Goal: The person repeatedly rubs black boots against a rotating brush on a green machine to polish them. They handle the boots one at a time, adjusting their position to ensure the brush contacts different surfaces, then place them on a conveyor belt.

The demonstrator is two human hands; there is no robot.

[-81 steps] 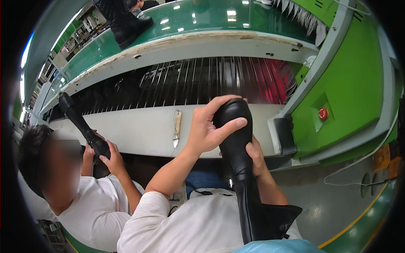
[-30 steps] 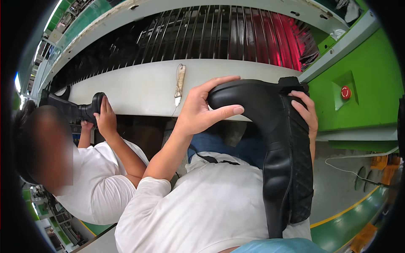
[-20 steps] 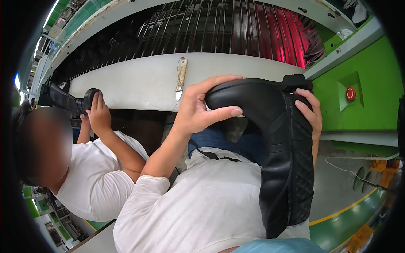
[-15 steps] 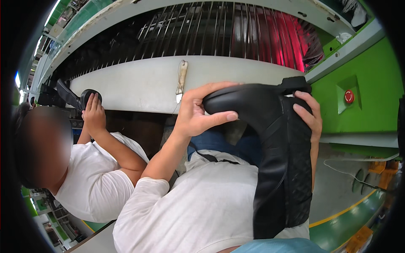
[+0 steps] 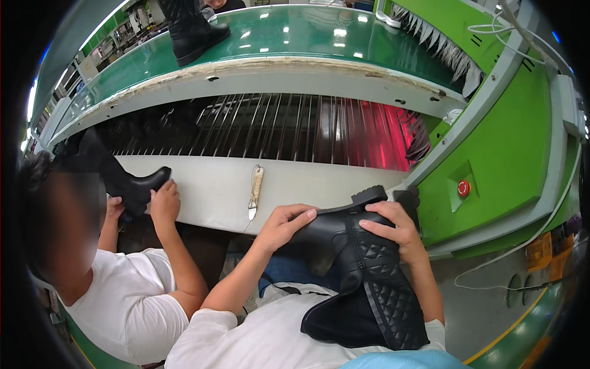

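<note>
A black boot with a quilted shaft (image 5: pixel 393 295) is held upside down in front of me, its sole up and its shaft hanging toward my body. My left hand (image 5: pixel 284 226) is closed round the toe end, thumb on top along the sole's edge. Near the heel (image 5: pixel 369 195), my right hand (image 5: pixel 396 229) grips the boot, fingers over the ankle part. Behind the right hand shows another black heel-like piece (image 5: pixel 407 202); whether it belongs to a second boot is unclear. A knife (image 5: pixel 255 192) with a pale handle lies on the white ledge beyond my left hand.
The white ledge (image 5: pixel 196 184) runs along a rack of metal rods (image 5: pixel 276 126) with a red glow. A co-worker (image 5: pixel 132 295) at left handles a black boot (image 5: pixel 132 184). Another boot (image 5: pixel 193 37) stands on the green conveyor (image 5: pixel 289 34). A green machine panel with a red button (image 5: pixel 463 188) is at right.
The boot has turned so its quilted side now faces up, and both hands have shifted their hold. The view has tilted up, bringing in the green conveyor. The co-worker's boot has changed position.
</note>
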